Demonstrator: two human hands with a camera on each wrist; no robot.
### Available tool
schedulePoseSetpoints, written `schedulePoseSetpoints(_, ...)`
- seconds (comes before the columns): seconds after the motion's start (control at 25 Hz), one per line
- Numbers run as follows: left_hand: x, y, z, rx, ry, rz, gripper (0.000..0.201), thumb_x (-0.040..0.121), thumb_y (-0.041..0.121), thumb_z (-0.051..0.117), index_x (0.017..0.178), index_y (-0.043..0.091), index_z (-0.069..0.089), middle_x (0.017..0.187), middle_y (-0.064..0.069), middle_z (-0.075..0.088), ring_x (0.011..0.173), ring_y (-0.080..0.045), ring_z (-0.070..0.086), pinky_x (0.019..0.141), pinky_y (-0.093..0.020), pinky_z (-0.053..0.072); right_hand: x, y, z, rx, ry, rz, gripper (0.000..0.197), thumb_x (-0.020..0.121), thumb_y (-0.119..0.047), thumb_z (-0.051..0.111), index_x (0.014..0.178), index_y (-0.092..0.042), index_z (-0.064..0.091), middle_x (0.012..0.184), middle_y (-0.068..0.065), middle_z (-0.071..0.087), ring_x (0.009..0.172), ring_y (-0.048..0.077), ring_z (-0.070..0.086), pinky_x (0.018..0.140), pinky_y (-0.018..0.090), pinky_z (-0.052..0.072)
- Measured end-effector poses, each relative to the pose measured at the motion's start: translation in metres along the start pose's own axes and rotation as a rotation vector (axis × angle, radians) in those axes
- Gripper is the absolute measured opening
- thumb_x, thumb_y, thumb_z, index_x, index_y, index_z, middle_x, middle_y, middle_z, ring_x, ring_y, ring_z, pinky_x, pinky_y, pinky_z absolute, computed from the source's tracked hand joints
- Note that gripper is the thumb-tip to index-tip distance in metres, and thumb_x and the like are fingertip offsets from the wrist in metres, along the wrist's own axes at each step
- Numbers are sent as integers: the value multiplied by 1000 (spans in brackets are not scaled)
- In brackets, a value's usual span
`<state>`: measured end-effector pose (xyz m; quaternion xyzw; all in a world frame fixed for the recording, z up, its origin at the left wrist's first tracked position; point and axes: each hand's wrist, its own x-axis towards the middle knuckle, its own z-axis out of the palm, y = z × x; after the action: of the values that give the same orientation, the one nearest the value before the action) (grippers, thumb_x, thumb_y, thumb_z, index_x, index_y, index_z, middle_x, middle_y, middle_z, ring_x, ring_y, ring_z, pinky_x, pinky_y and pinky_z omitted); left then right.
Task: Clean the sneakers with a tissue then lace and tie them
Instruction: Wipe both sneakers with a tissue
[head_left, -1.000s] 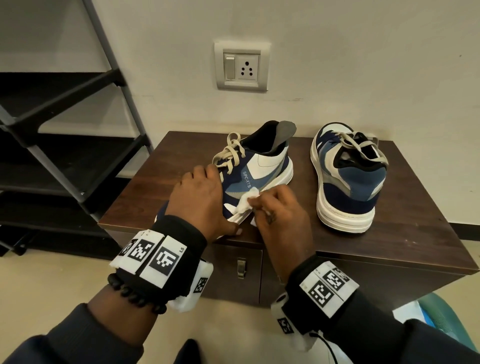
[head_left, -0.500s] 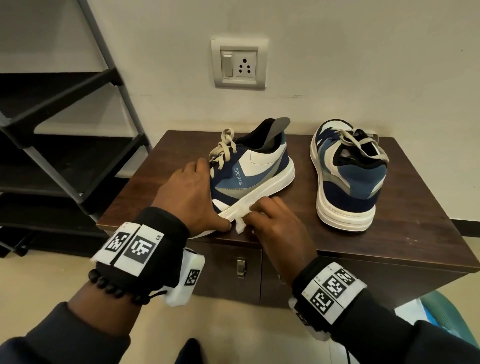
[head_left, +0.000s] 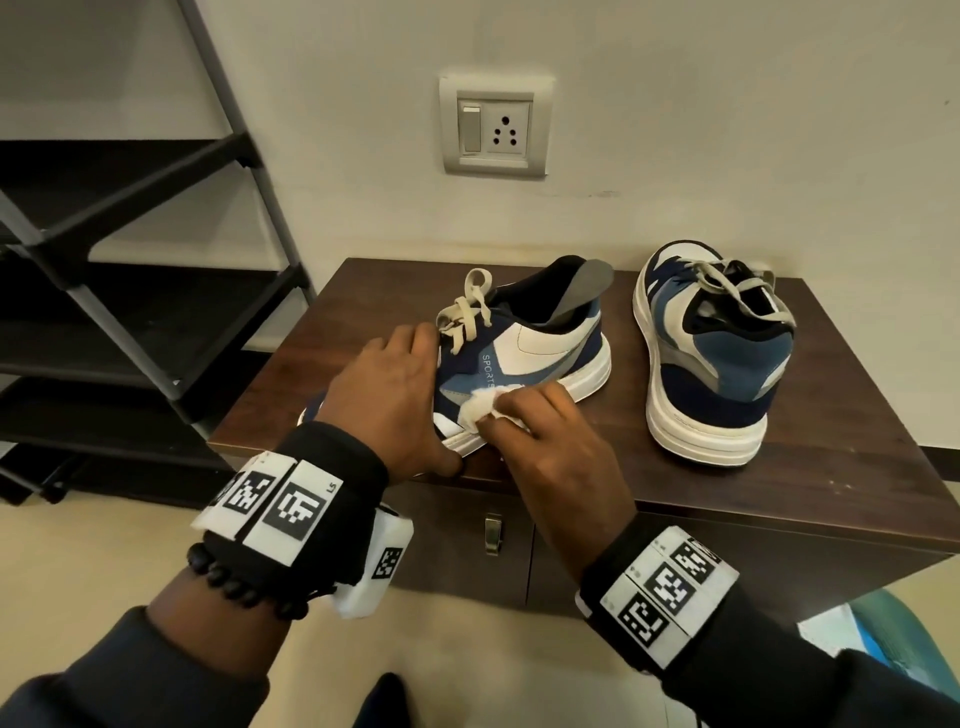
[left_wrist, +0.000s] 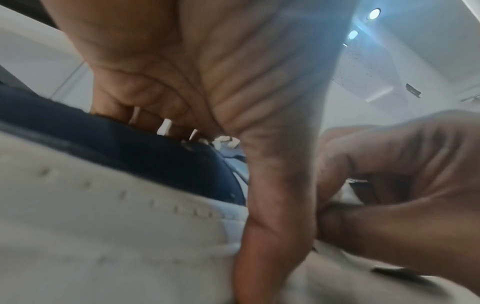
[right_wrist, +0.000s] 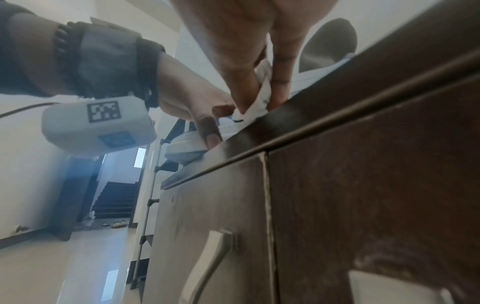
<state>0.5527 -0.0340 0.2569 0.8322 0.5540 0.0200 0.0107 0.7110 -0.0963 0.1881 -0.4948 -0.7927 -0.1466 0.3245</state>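
Note:
A blue and white sneaker (head_left: 540, 343) with loose beige laces (head_left: 467, 312) stands on the brown cabinet top (head_left: 831, 457), toe towards me. My left hand (head_left: 395, 395) grips its front, fingers over the toe and thumb against the sole; the left wrist view shows the palm over the navy upper (left_wrist: 155, 152). My right hand (head_left: 540, 431) pinches a crumpled white tissue (head_left: 485, 410) against the sneaker's side above the white sole. The tissue (right_wrist: 259, 98) shows between finger and thumb in the right wrist view. A second sneaker (head_left: 717, 364) stands to the right, heel towards me, untouched.
The cabinet (right_wrist: 363, 164) has a drawer with a metal handle (head_left: 492, 532) below its front edge. A black metal shelf rack (head_left: 156, 260) stands at the left. A wall socket (head_left: 493, 127) is above the sneakers. A teal object (head_left: 904, 634) lies on the floor at lower right.
My right hand has moved the tissue from the sole's edge up onto the blue side panel. The left hand keeps its hold on the toe.

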Motion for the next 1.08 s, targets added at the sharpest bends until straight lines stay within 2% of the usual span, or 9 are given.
schedulePoseSetpoints(0.12,-1,1,0,-3,-8,-7,103,50,56,84,130,19,30,132,-3,42,115,-23,47,94,-33,42,-6,-1,0,40,-86,74,24,68,-4,80,88,-11,68,88,7,60,80,23,56,53,32,52)
schedulePoseSetpoints(0.24,-1,-1,0,-17,-10,-11,107,49,59,84,132,20,29,132,-2,43,117,-22,47,96,-35,44,13,-2,-14,131,90,109,16,83,-7,63,98,-9,67,97,10,62,89,23,57,66,32,52)
schedulePoseSetpoints(0.32,-2,-1,0,-30,-6,1,106,48,60,84,130,20,30,129,-1,45,115,-21,48,93,-35,44,34,0,-22,138,197,135,23,88,-14,54,107,-8,66,103,12,62,95,24,57,72,30,50)
schedulePoseSetpoints(0.4,-3,-2,0,-58,1,12,103,47,61,84,128,20,33,126,-1,47,112,-20,48,91,-34,44,42,-5,-17,109,156,134,24,85,-13,62,108,-7,66,106,13,62,97,26,57,72,33,52)
schedulePoseSetpoints(0.52,-4,-7,-1,-143,19,16,96,48,56,85,124,21,37,123,0,51,107,-20,51,87,-35,46,33,-20,-6,84,-15,39,35,69,-6,78,101,-5,66,103,13,62,92,27,56,63,35,53)
schedulePoseSetpoints(0.68,-4,-16,-5,-214,-21,12,96,48,58,85,125,26,39,120,5,53,106,-16,52,89,-34,46,53,-8,-17,81,172,224,24,74,-2,73,97,-4,67,98,15,61,89,28,57,60,37,53)
schedulePoseSetpoints(0.88,-4,-19,-3,-303,-3,8,84,56,40,87,125,24,42,119,4,55,110,-18,53,93,-40,47,40,-40,-3,18,-39,36,26,72,-11,77,95,-4,67,96,13,60,87,26,56,55,27,46)
schedulePoseSetpoints(1.04,-7,-18,-1,-257,11,6,94,48,57,86,125,28,40,120,8,54,108,-14,51,92,-38,47,53,0,-27,7,226,194,20,79,-7,67,98,-1,68,100,18,61,92,30,59,63,32,53)
schedulePoseSetpoints(1.08,-7,-18,0,-258,8,-1,93,48,57,85,124,29,40,120,8,54,108,-14,51,91,-38,47,52,0,-25,29,240,196,20,80,-7,66,99,-1,68,101,18,61,92,31,58,65,32,52)
